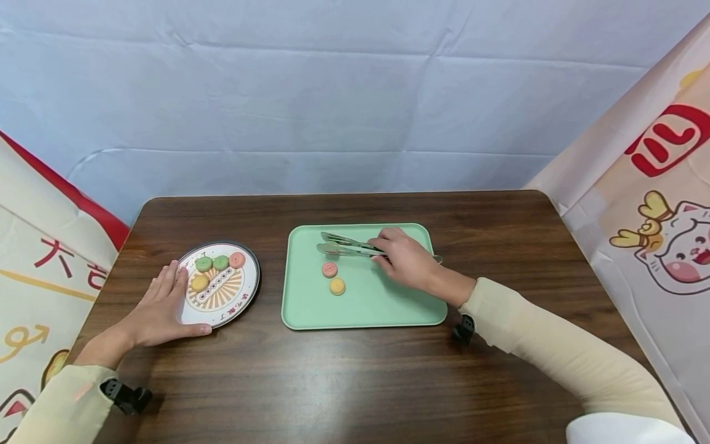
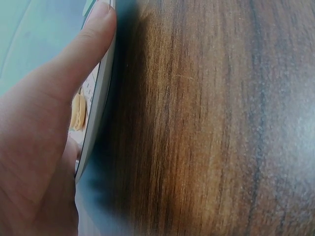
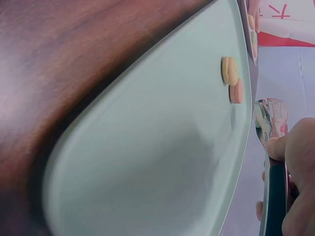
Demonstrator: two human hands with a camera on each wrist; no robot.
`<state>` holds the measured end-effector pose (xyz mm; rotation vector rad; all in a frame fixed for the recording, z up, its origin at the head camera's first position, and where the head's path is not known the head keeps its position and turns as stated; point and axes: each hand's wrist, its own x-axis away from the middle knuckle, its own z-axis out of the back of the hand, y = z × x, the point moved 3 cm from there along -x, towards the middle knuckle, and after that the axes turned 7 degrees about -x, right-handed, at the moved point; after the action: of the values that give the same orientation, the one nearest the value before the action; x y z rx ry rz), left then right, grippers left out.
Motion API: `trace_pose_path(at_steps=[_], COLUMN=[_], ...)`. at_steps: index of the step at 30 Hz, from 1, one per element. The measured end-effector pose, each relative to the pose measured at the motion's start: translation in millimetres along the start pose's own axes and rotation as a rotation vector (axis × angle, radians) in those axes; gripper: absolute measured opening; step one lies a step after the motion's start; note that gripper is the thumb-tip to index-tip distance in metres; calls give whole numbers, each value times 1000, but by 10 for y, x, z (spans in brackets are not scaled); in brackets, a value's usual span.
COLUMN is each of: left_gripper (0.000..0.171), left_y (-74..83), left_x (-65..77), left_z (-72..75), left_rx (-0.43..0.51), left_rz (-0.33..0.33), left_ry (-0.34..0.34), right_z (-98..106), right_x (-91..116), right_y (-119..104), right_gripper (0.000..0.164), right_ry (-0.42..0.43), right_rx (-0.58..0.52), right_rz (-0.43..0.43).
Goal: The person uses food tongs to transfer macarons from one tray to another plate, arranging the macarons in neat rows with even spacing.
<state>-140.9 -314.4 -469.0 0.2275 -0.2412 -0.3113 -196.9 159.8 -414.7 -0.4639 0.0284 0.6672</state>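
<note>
clamped in right hand (image 1: 407, 256), thumb and fingers curled round: metal tongs (image 1: 339, 249), held over the far half of the green tray (image 1: 388, 302), ends pointing left, tips apart, nothing between them. apparently raised off the tray, going by the right wrist view. on the tray, just nearer than the tips: pink macaron (image 1: 330, 269) and yellow macaron (image 1: 336, 286), close together.

further left, well apart from the tray: white plate (image 1: 251, 271), dark-rimmed, printed. on it, along the far side, green macaron (image 1: 203, 264), second green macaron (image 1: 220, 263), second pink macaron (image 1: 236, 259); nearer, second yellow macaron (image 1: 199, 283). left hand (image 1: 161, 308) at the plate's left and near edge, fingers straight, thumb spread away from them; probably steadying. under everything, wooden table (image 1: 333, 382).

step in hand, as judged: between pickups, in a tray-to-plate transfer, with two macarons left. next move, likely: lowering the tips, straddling one macaron, light squeeze only; some risk of slipping or cracked shells, or of nudging the neighbour.

hard to make out: tong handles, mostly under the right palm; tips, confused by reflections in the right wrist view; plate, mostly cut off or covered in the left wrist view; no telling how firm the left hand's contact.
</note>
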Motion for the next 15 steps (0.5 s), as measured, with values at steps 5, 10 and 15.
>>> trace_pose_path(at_steps=[5,10,15], left_gripper=[137,138,138], left_y=[16,22,13], left_x=[-8,-17,-6], left_z=[11,17,4], left_rx=[3,-10,0], left_rz=[1,20,13], left_ry=[-14,-51,-32], right_z=[5,-14,-44], right_x=[-48,-90,-125], right_y=[-56,-107,-163], right_gripper=[32,31,31], right_ry=[-4,-17,-22], right_rx=[6,13,3], right_rz=[19,22,26])
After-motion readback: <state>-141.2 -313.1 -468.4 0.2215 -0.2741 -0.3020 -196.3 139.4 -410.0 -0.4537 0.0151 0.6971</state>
